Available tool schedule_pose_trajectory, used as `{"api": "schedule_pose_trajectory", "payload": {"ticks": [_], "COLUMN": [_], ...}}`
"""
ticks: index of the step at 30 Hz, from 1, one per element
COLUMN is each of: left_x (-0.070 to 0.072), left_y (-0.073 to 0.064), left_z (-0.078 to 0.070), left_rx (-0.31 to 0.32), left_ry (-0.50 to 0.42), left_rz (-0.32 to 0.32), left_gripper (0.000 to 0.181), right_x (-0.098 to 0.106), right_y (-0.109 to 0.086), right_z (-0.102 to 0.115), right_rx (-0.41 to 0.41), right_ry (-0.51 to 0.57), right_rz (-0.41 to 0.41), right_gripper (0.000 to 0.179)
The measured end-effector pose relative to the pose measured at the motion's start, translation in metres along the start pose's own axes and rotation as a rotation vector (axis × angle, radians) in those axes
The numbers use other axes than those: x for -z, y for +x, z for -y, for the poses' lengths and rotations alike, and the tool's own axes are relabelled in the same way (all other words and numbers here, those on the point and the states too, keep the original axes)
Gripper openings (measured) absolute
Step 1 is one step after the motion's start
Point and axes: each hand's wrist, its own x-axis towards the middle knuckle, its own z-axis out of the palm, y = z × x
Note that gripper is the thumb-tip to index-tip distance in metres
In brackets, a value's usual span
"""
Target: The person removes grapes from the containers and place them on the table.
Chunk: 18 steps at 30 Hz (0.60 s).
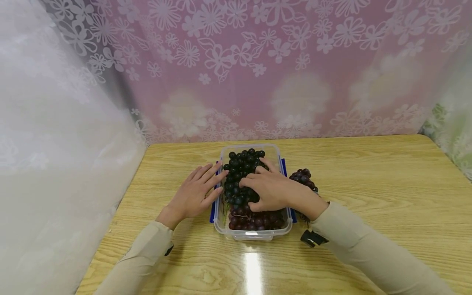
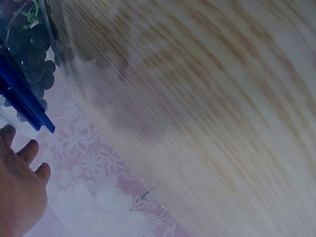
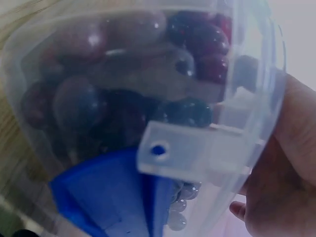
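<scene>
A clear plastic container [image 1: 252, 235] with blue side clips stands on the table. Inside it, a bunch of black grapes [image 1: 236, 172] lies toward the far end and a bunch of red grapes [image 1: 254, 223] at the near end. From the right, my right hand [image 1: 271, 188] reaches over the rim, its bent fingers and thumb spread round the black grapes; the fingertips are partly hidden. My left hand [image 1: 197, 192] lies flat with straight, spread fingers at the container's left rim. The right wrist view shows the container wall and a blue clip [image 3: 108, 192] up close.
Another bunch of dark red grapes [image 1: 304, 178] lies on the wooden table [image 1: 376, 188] just right of the container, partly under my right forearm. A pink flowered curtain [image 1: 236, 82] hangs behind the table, and a whitish sheet [image 1: 62, 155] hangs at the left.
</scene>
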Motion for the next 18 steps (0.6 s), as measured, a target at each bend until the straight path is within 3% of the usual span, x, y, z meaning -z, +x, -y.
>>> {"api": "schedule_pose_trajectory", "payload": {"ticks": [18], "left_x": [-0.0025], "left_y": [0.0005], "left_z": [-0.0005], "left_rx": [-0.013], "left_ry": [-0.016], "left_rz": [-0.035], "left_gripper": [0.055], "right_x": [0.0067], "right_y": [0.0008], "right_z": [-0.0037], "right_rx": [0.053], "right_ry": [0.013], "right_rz": [0.027], "right_gripper": [0.044]}}
